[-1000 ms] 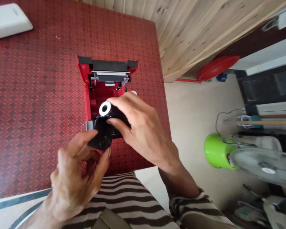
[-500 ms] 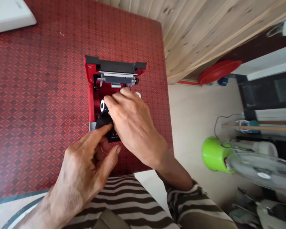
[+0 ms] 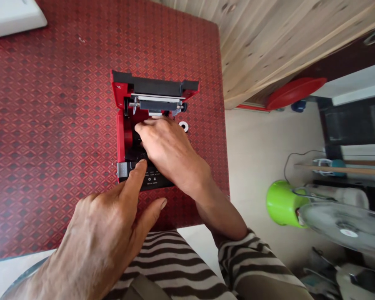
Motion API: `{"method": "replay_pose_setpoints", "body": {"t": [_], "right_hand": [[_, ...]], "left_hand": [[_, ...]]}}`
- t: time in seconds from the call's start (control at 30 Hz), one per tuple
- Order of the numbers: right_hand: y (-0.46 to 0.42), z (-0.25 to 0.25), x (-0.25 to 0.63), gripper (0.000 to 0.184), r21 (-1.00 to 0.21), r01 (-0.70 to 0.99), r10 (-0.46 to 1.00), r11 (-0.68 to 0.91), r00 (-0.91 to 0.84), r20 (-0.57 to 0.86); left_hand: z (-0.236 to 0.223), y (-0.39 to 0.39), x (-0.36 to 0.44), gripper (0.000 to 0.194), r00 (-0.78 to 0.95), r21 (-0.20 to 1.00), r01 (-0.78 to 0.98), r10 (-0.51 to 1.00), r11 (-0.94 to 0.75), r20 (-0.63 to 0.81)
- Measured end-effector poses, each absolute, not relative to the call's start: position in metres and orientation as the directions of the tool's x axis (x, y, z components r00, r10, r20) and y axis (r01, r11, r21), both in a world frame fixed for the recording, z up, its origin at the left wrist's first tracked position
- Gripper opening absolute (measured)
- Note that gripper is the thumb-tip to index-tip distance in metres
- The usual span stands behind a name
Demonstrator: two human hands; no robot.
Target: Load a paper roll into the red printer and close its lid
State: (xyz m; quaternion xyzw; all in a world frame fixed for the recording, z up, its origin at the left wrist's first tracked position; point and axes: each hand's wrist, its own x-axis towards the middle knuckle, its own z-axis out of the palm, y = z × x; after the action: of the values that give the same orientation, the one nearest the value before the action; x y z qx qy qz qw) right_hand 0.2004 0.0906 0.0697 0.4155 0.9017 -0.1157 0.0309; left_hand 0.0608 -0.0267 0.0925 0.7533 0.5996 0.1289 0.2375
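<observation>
A red and black machine [image 3: 121,137], like a small label printer, stands on the table with its lid [image 3: 158,87] tipped back. My right hand [image 3: 165,146] reaches into its compartment, fingers curled down around a black roll that the hand mostly covers. Dark material shows under the thumb side. My left hand [image 3: 112,212] is open, its index fingertip at the inner edge of the black front panel [image 3: 154,180] and its thumb held apart. Beside the machine's right side is a white ring-shaped roll end [image 3: 183,126].
The machine rests on a red patterned table [image 3: 65,104]. A white object [image 3: 12,16] is at the upper left, and a wooden panel wall [image 3: 253,41] runs along the upper right. Beyond the table's right edge are a green bucket [image 3: 279,204] and a fan [image 3: 346,225].
The black roll's white core end has gone from sight beneath my right hand, lower in the compartment. My left hand has drawn back slightly and opened, uncovering more of the front panel.
</observation>
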Motion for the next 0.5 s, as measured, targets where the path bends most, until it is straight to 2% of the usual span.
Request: {"method": "replay_pose_setpoints", "body": {"t": [0.13,0.33,0.5], "right_hand": [[0.085,0.077,0.214,0.03,-0.264,0.708,0.723,0.655,-0.689,-0.053],[0.055,0.096,0.25,0.032,-0.577,0.537,0.681,0.615,-0.731,0.044],[0.036,0.079,0.262,0.023,-0.598,0.527,0.74,0.604,-0.65,0.175]], "left_hand": [[0.091,-0.028,0.062,0.05,0.249,0.474,0.86,0.967,-0.19,-0.063],[0.09,-0.029,0.06,0.052,0.25,0.519,0.834,0.967,-0.187,-0.054],[0.089,-0.028,0.057,0.054,0.281,0.562,0.803,0.958,-0.199,-0.062]]}}
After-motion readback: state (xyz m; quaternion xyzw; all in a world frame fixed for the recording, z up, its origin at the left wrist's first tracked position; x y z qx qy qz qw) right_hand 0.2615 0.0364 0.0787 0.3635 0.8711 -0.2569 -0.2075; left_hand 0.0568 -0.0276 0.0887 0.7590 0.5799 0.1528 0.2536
